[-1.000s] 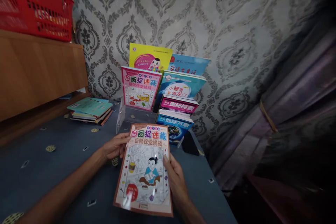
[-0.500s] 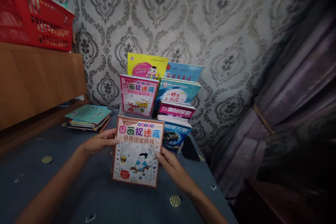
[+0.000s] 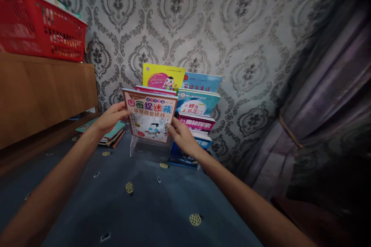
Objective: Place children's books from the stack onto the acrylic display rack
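Between both hands I hold a brown-bordered picture book (image 3: 150, 117), its cover facing me and leaning back. My left hand (image 3: 113, 116) pinches its left edge, and my right hand (image 3: 181, 135) grips the right edge. The book is at the left column of a clear stand (image 3: 133, 146), in front of a pink-bordered book (image 3: 156, 90) that it mostly hides. Behind them rises a yellow book (image 3: 152, 73). In the right column stand a light blue book (image 3: 204, 81), a teal book (image 3: 199, 102), a magenta book (image 3: 197, 123) and a dark blue book (image 3: 181, 156), partly behind my right hand.
A stack of books (image 3: 116, 133) lies beyond my left forearm. At the left a red basket (image 3: 37, 27) sits on a wooden cabinet (image 3: 46, 92). Patterned wallpaper (image 3: 246, 46) is behind the stand, and a tied curtain (image 3: 278, 154) hangs at the right.
Both hands have carried the brown-bordered book up and away from me, from low in front of the stand to its left column. It now covers most of the pink-bordered book.
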The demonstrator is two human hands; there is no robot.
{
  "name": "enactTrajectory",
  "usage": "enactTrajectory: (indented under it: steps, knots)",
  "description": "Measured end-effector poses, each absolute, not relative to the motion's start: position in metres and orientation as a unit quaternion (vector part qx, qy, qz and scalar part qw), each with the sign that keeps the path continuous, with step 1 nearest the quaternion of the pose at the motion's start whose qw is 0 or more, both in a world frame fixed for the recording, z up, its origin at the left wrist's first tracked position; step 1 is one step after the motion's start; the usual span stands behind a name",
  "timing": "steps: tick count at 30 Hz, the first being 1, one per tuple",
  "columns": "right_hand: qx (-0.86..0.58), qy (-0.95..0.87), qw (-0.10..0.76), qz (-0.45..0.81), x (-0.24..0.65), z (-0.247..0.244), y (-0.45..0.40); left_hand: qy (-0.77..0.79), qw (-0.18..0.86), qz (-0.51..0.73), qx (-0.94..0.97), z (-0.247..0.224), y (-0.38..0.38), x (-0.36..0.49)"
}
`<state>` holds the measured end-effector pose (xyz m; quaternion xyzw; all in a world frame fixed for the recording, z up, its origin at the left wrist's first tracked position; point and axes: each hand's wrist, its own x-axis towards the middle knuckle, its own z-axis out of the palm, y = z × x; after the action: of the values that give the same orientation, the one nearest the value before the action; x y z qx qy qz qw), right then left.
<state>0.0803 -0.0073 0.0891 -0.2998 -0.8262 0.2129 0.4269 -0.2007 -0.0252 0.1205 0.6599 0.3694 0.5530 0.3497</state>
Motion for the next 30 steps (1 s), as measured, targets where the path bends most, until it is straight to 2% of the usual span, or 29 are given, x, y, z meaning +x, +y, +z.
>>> enactTrajectory:
  steps: [7,11,30]
  knots:
    - [-0.282,-0.808,0.500,0.132,0.071,0.121,0.023,0.318,0.224,0.634,0.668,0.148,-0.005,-0.190]
    - [-0.276,-0.802,0.520,0.104,0.068,0.124,0.033,0.305,0.197,0.643,0.674,0.150,0.005,-0.186]
    - [-0.314,-0.810,0.488,0.086,0.065,0.103,0.061,0.335,0.238,0.655,0.634,0.121,0.038,-0.189]
